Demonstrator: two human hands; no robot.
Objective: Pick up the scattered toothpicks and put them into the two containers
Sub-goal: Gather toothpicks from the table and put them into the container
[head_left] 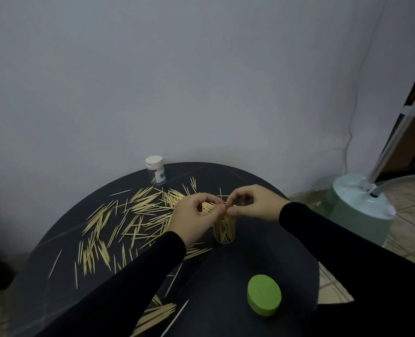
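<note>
Two hands (226, 209), two containers (224, 229), one green lid (264, 297), many toothpicks (138, 210)

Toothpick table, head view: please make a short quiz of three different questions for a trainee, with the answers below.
1. True or false: the jar with the white lid is closed.
2. Where does the green lid lie? A) on the clear jar B) on the table, near the person C) on the floor
3. Fill in: both hands meet above the clear jar, which holds many ____.

Key
1. True; its lid is on, and it stands at the far edge of the table.
2. B.
3. Toothpicks. The left hand and right hand pinch some over its mouth, while loose toothpicks cover the table's left half.
</note>
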